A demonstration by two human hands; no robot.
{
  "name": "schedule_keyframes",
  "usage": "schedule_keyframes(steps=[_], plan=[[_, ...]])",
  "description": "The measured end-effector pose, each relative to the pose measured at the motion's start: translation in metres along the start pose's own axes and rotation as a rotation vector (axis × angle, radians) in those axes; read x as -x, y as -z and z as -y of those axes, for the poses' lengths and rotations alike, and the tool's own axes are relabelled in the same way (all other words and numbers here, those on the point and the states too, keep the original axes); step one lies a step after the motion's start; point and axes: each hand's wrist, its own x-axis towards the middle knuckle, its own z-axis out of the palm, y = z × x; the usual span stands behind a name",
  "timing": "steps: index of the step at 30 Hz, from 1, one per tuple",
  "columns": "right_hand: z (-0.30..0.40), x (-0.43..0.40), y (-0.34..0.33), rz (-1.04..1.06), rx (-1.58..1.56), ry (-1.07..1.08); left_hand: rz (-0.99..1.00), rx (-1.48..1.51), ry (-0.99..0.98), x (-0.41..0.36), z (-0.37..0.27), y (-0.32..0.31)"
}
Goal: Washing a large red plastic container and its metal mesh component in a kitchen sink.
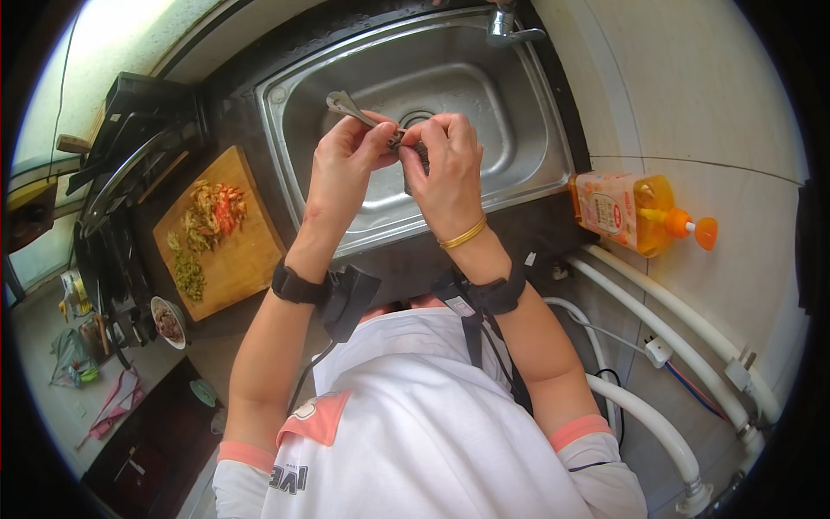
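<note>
Over the steel sink, my left hand grips the shaft of a metal kitchen tool, whose flared end points up and left; its kind cannot be told. Beside it, my right hand pinches something small where the fingertips of both hands meet. A dark, mesh-like piece hangs below my right fingers, partly hidden by them. The sink's drain lies just beyond my hands.
A wooden cutting board with chopped vegetables lies left of the sink. Beyond it stands a bowl of meat. The faucet is at the top; an orange soap bottle is at right, above white pipes.
</note>
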Motion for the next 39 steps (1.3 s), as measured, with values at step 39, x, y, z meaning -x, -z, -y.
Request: schedule_keyframes(steps=[39], plan=[[-0.013,-0.007,0.007,0.27,-0.362,-0.427,0.068,-0.047,0.01,-0.002,-0.002,-0.001]])
